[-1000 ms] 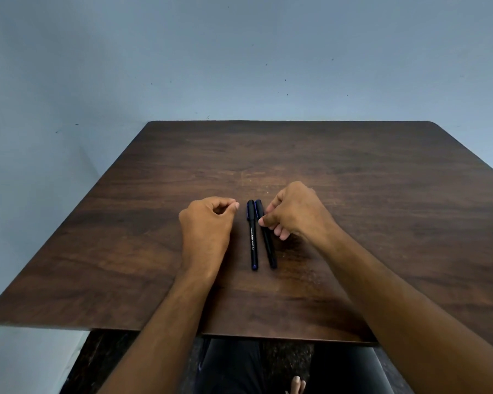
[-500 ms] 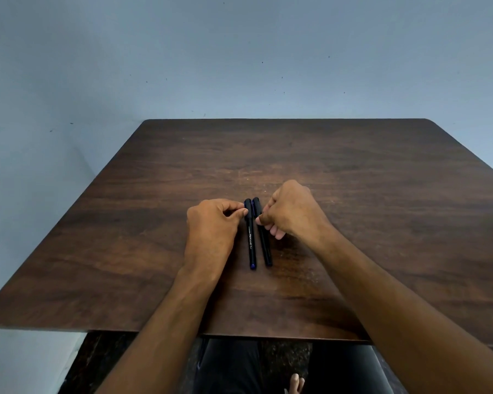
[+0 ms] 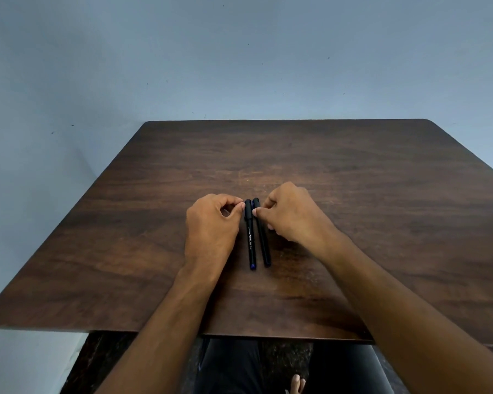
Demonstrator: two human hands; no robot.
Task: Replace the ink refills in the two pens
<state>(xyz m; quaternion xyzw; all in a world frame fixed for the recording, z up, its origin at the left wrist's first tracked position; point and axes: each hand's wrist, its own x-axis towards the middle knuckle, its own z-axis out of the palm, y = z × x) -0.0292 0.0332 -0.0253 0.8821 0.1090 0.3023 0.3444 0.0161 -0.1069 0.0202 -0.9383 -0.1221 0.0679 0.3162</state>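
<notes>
I count two pens, both black and both lying flat near the middle of the worktop (image 3: 353, 194), side by side and nearly parallel, their far ends close together and their near ends spreading slightly apart. The left pen (image 3: 250, 240) carries pale lettering along its barrel and shows a blue tip at its near end. The right pen (image 3: 262, 237) is plain black along the length I can see. Both look whole, with caps on at the far ends.

Two hands flank them. The left hand (image 3: 211, 226) rests on the wood just left of the pair, fingers curled in, thumb and forefinger tips pinched together and touching the cap end of the left pen. The right hand (image 3: 293, 214) sits just right of the pair, also curled, its fingertips pressed against the cap end of the right pen. Neither grip wraps a pen; each only touches the side, and both pens lie on the wood.

The worktop is one dark brown wooden slab with rounded corners, set against a pale blue-grey wall (image 3: 239, 52). Below its near edge I see dark trousers (image 3: 228, 365) and toes of one bare foot (image 3: 296, 386).
</notes>
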